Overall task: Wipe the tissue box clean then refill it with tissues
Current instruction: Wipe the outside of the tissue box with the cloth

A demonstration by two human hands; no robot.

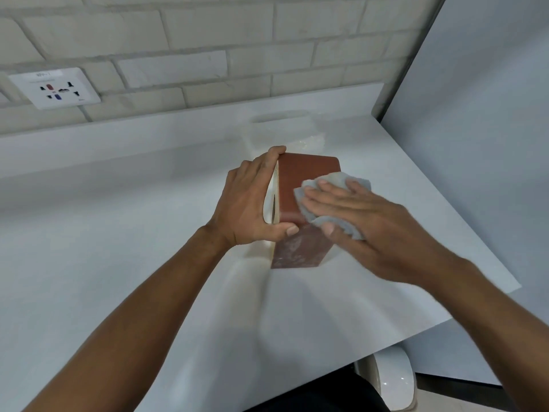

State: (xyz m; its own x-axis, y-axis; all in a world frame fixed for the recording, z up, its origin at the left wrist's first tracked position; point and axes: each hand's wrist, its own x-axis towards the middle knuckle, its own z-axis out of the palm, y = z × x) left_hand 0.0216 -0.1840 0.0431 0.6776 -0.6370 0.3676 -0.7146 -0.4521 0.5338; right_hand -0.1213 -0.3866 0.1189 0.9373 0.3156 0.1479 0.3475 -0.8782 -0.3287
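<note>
Grip on the left hand (pixel 249 203): clamped on the box (pixel 300 179), fingers hooked over the far edge, thumb on the near edge, palm across the cream side face. Grip on the right hand (pixel 356 215): not closed, fingers straight and flat, pressing the cloth (pixel 337 178) onto the box's upper brown face, thumb lying over the cloth's near fold.

Box stands on the worktop (pixel 118 233), mid-frame, brown face up, cream face to the left.

Step, my read: wipe phase, upper face in progress. Right hand is slightly blurred, so probably mid-stroke. Refill not started. The near end face under the thumb looks mottled; dirt or reflection, can't tell.

Next move needs:
- left hand bracing so the box doesn't slide under the stroke
- box turned to present the unwiped faces
- cloth kept flat for full contact

Refill needs the cloth put down and tissues fetched. The pale shape (pixel 282 132) just behind the box may be the tissue pack, but it's too washed out to confirm.

Pose: both forearms enter from the bottom and converge on the box. Left hand is on edge with the wrist roughly straight; right hand is palm down, reaching in from the right.
</note>
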